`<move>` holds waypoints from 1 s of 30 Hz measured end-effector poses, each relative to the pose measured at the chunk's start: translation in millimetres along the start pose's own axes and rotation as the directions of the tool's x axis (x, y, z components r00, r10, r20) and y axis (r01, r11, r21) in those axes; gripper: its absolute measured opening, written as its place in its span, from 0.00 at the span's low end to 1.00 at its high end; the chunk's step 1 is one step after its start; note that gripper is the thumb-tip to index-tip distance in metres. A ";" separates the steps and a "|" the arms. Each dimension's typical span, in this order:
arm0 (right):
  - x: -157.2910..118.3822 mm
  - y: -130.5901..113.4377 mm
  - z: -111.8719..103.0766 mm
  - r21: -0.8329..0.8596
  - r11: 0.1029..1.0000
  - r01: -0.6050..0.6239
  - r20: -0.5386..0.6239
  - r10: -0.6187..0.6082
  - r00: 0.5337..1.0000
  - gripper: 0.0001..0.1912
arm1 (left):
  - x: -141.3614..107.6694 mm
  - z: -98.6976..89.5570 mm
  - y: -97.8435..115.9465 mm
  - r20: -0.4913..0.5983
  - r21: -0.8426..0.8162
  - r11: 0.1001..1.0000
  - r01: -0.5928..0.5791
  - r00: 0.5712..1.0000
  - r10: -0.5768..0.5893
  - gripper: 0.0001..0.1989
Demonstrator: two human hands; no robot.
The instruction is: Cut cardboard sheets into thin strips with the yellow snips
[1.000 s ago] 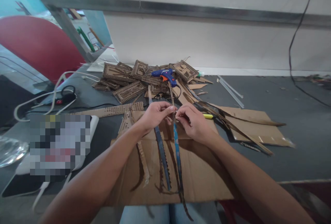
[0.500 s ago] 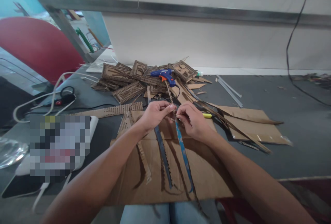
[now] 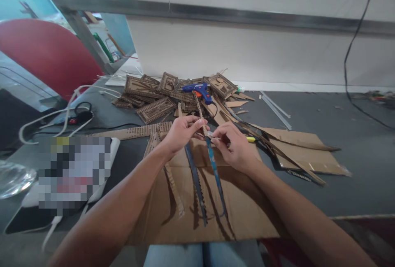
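Blue patches mark the cardboard strip (image 3: 212,162) that runs between the two hands, its ridged brown upper end rising in front of the glue gun (image 3: 200,90) and partly covering the gun's orange trigger. Its lower end reaches over the cardboard sheet (image 3: 247,209); whether it touches the sheet is hard to tell.

The left hand (image 3: 182,133) pinches the strip between thumb and fingers, which hide a short stretch of it. Just below, the right hand (image 3: 233,145) has its thumb and forefinger closed on a small pale scrap (image 3: 213,136) beside the strip; its other fingers curl in, and whether the scrap is attached to the strip is unclear. A darker blue strip (image 3: 194,172) with a toothed edge lies on the sheet, its middle partly behind the left hand.

Beyond the hands, the glue gun rests on a pile of cardboard pieces (image 3: 142,88) that overlap too much to count. A yellow object (image 3: 251,139) peeks out past the right hand, most of it covered. On the left, pixelation masks whatever lies on the white device (image 3: 115,145), and a clear, shiny object (image 3: 14,178) is cut off by the picture's edge.
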State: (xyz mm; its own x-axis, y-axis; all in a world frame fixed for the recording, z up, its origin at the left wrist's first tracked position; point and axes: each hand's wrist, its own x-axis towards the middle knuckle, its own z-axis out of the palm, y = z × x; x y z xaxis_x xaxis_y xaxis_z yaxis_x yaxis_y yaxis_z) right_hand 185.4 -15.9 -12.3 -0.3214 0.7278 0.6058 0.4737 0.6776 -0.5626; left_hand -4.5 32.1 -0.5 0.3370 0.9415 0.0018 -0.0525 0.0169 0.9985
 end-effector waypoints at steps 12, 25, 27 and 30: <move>1.9 -4.5 -3.8 0.008 1.000 -0.020 -0.040 0.020 0.999 0.05 | -1.6 6.4 -5.4 0.080 0.022 1.000 0.012 0.997 -0.013 0.22; 5.5 -15.6 1.3 0.298 0.826 -0.479 0.079 0.478 0.875 0.09 | -2.8 12.7 -7.4 -0.018 -0.013 0.999 -0.039 0.999 0.038 0.17; 7.2 -16.3 0.0 0.356 0.775 -0.522 0.117 0.517 0.848 0.11 | -3.8 15.0 -5.7 -0.033 -0.017 0.999 -0.045 0.998 0.044 0.17; 8.8 -16.2 -1.4 0.442 0.677 -0.588 0.189 0.571 0.799 0.15 | -5.2 18.9 -4.5 -0.072 -0.032 0.998 -0.050 0.996 0.048 0.17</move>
State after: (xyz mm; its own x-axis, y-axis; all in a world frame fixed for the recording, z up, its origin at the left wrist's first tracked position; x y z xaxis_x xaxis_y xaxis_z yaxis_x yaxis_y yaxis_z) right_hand 176.1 -20.6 2.9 -0.1411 0.9884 0.0568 0.1469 0.0776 -0.9861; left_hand 11.8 20.7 -4.0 0.2653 0.9631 0.0455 -0.0990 -0.0197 0.9949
